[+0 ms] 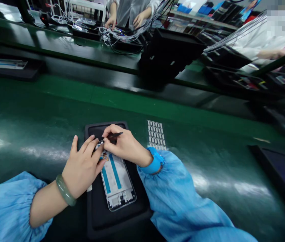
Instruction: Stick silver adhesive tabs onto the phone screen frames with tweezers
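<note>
Green bench matting (31, 117) runs wide beyond the left hand (81, 167), so open room is left on that side. Just below the fingers, a phone frame (115, 178) with blue strips is laid on a black pad (117, 222), whose far edge sits close beyond the fingertips. The left fingers are held close together on the frame's upper end; whether it is clamped cannot be told, as the view is blocked there. Black tweezers (113, 135) are pinched in the fingers of the right hand (124, 146), their tips brought to that same end. A sheet of small labels (156, 134) is placed just beyond the right fingers, off the pad. A jade bangle (65, 190) is worn behind the left fingers, on the wrist. Far past the fingers, cables (122, 35) are touched by a co-worker's hands (110, 22).
</note>
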Demonstrator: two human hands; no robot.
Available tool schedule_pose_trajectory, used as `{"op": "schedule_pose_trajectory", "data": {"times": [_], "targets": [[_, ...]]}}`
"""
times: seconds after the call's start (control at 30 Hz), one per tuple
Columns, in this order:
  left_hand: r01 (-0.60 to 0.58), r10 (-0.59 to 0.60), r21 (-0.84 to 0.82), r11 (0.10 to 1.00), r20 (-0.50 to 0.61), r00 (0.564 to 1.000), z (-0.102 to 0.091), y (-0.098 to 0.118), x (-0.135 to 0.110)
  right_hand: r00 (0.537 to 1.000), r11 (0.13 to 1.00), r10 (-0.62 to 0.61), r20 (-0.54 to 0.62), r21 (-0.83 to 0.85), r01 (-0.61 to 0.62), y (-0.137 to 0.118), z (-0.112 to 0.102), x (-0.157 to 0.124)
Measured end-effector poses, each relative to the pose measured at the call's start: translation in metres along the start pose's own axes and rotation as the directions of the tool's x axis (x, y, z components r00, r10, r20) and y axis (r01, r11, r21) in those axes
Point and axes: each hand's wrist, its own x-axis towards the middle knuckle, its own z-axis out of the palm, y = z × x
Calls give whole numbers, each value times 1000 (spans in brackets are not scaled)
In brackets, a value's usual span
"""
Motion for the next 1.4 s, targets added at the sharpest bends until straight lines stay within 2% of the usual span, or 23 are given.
{"op": "schedule_pose_trajectory", "data": {"times": [0.23,0.37,0.77,1.0,1.17,1.4], "targets": [[-9,9,10,1000,7,1000,0,-1,-1,989,953,120,-89,288,-90,13,8,-6],[-19,19,19,1000,-3,1000,0,-1,0,983,928,159,-88,352,-118,16,12,-9],[-28,29,16,999,-20,999,-1,-1,0,987,966,74,-141,256,-35,11,12,-8],[-27,26,24,999,14,1000,0,-2,0,988,971,67,-137,235,-33,12,13,-9],[-33,33,16,999,1,999,0,-2,0,990,991,13,-142,133,6,10,12,-8],[-38,38,14,999,-11,999,0,-2,0,988,993,-38,-152,108,55,13,12,-9]]}}
